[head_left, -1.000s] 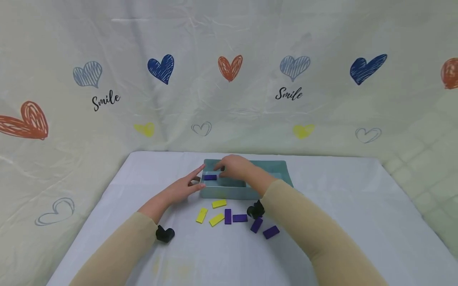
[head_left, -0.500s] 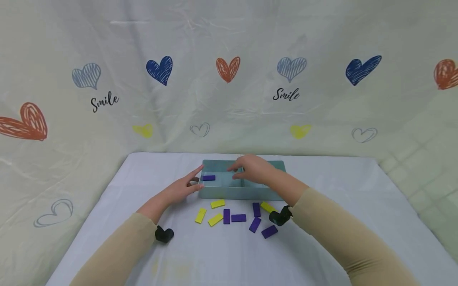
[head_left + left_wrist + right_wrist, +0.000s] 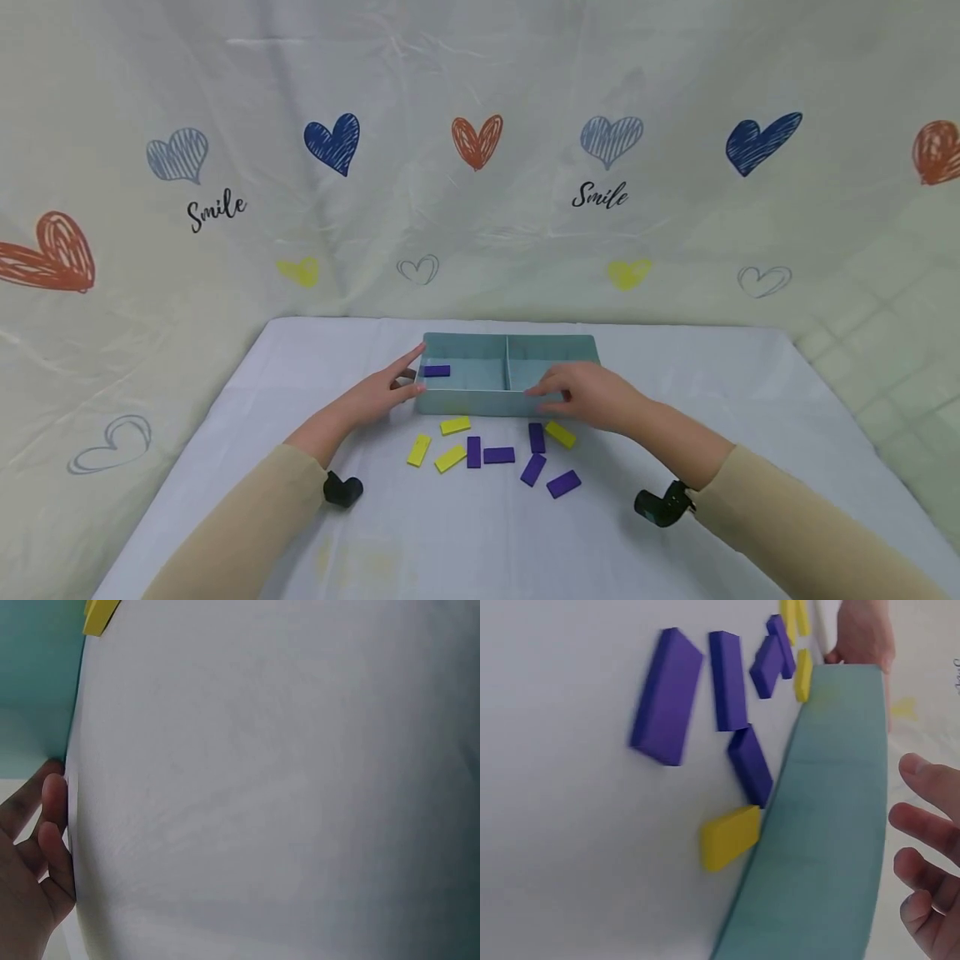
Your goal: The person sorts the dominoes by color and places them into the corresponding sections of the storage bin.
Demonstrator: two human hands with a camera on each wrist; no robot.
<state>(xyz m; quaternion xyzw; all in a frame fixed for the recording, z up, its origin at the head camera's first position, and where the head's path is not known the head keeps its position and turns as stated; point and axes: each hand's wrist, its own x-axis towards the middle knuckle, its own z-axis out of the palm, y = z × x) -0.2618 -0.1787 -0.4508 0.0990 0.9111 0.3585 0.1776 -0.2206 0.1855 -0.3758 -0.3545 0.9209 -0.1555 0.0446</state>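
A teal two-compartment box (image 3: 480,404) stands on the white table, with one purple block (image 3: 437,371) lying in its left compartment. My left hand (image 3: 375,397) rests against the box's left end, its thumb and forefinger spread along the wall. Over the front edge of the right compartment hovers my right hand (image 3: 588,393), fingers loosely bent and holding nothing. In the right wrist view the right fingers (image 3: 922,821) stand apart from one another beside the box rim. In front of the box lie loose purple blocks (image 3: 498,456) and yellow blocks (image 3: 451,459).
A yellow block (image 3: 560,434) and a purple block (image 3: 536,437) lie close to the box's front wall at the right. Further forward is another purple block (image 3: 563,484). A patterned cloth (image 3: 480,233) with hearts hangs behind the table (image 3: 697,400).
My right hand has moved from inside the left compartment rightward and toward me, to the right compartment's front edge. The purple block stays inside. My left hand has not visibly moved.
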